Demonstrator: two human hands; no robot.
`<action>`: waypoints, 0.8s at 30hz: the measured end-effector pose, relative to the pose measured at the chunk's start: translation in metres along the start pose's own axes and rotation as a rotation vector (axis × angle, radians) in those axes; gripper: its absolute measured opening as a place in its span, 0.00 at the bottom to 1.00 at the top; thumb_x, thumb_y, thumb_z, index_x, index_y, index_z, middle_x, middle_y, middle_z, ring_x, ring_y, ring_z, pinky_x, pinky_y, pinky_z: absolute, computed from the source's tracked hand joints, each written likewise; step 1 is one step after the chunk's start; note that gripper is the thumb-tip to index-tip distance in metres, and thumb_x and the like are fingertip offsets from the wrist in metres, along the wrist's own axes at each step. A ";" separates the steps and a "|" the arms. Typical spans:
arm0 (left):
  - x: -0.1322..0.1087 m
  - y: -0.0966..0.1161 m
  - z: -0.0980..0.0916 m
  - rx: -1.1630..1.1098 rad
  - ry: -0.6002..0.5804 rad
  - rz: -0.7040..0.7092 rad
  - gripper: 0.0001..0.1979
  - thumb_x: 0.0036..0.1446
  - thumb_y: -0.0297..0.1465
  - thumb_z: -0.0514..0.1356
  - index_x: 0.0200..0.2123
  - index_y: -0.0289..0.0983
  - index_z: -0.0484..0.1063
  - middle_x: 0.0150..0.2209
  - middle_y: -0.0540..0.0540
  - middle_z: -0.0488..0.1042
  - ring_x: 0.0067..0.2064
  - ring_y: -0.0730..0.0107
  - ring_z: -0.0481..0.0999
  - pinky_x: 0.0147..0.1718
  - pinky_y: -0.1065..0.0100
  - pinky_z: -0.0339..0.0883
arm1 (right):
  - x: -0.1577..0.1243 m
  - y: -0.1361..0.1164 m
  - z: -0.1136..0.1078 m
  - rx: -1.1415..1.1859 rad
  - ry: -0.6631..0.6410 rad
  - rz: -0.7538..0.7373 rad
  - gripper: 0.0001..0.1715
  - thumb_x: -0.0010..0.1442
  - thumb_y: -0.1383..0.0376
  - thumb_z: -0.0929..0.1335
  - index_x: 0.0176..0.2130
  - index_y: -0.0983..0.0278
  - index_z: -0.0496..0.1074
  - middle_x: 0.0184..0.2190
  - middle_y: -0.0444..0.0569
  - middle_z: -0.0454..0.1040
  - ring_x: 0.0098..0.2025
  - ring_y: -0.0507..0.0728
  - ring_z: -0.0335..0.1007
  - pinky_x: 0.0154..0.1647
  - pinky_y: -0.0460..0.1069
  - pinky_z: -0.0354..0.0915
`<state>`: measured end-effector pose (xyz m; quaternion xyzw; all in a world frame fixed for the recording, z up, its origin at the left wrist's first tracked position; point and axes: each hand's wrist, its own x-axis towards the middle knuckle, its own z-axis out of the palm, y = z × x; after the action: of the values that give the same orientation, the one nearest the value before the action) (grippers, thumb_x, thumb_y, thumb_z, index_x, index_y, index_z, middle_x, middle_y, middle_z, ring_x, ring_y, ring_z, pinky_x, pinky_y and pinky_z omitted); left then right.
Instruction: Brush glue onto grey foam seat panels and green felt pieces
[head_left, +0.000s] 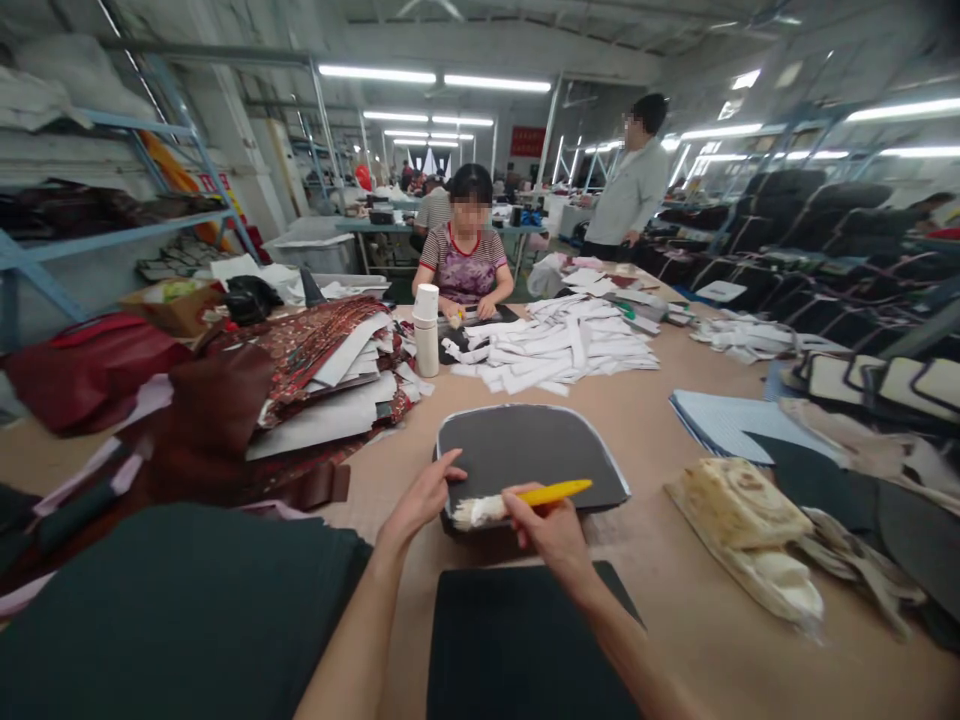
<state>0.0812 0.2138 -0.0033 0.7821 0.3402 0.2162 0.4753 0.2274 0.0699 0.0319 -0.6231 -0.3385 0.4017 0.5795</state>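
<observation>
A dark grey rounded panel [532, 455] lies on top of a small stack in front of me on the brown table [660, 420]. My left hand [421, 500] rests on the panel's near left edge, fingers stretched out and pressing it down. My right hand [551, 530] is closed around a brush with a yellow handle [555, 492]. The brush's white bristles [480, 512] touch the panel's near edge. Another dark panel [517, 640] lies just under my right forearm.
Across the table a seated person [465, 255] handles white strips [562, 345]; another person [634, 180] stands behind. A white cup stack [427, 330], dark red fabric heaps [225, 400], a large dark sheet [172, 610], a glue-stained pad [739, 505] and shelving [112, 230] surround me.
</observation>
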 end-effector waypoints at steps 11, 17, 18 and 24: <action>0.003 -0.004 0.002 0.082 -0.042 -0.029 0.31 0.44 0.20 0.48 0.55 0.34 0.63 0.42 0.44 0.77 0.46 0.65 0.73 0.53 0.60 0.59 | 0.014 0.022 -0.045 -0.168 0.089 0.002 0.23 0.46 0.47 0.69 0.26 0.65 0.70 0.14 0.39 0.62 0.13 0.47 0.55 0.13 0.44 0.52; 0.003 0.000 0.006 0.146 -0.047 -0.058 0.32 0.43 0.19 0.48 0.54 0.35 0.63 0.43 0.44 0.77 0.47 0.64 0.72 0.54 0.59 0.57 | 0.011 0.017 -0.151 -0.313 0.287 0.011 0.24 0.42 0.46 0.70 0.21 0.64 0.70 0.11 0.41 0.63 0.14 0.49 0.57 0.16 0.46 0.55; 0.004 0.000 0.007 0.153 -0.052 -0.065 0.32 0.43 0.19 0.48 0.54 0.35 0.64 0.43 0.43 0.77 0.48 0.64 0.72 0.54 0.59 0.58 | 0.009 0.014 -0.169 -0.337 0.320 0.018 0.24 0.41 0.46 0.70 0.17 0.64 0.69 0.10 0.41 0.63 0.13 0.50 0.57 0.17 0.46 0.55; 0.010 0.005 0.002 0.174 -0.105 -0.089 0.31 0.41 0.19 0.49 0.52 0.35 0.66 0.43 0.43 0.77 0.49 0.63 0.72 0.54 0.59 0.57 | -0.004 -0.010 -0.197 -0.377 0.444 -0.021 0.24 0.45 0.48 0.69 0.14 0.63 0.65 0.10 0.41 0.62 0.15 0.49 0.58 0.19 0.45 0.56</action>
<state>0.0909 0.2178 0.0000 0.8147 0.3668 0.1230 0.4319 0.4018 -0.0213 0.0433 -0.7890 -0.2785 0.1796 0.5174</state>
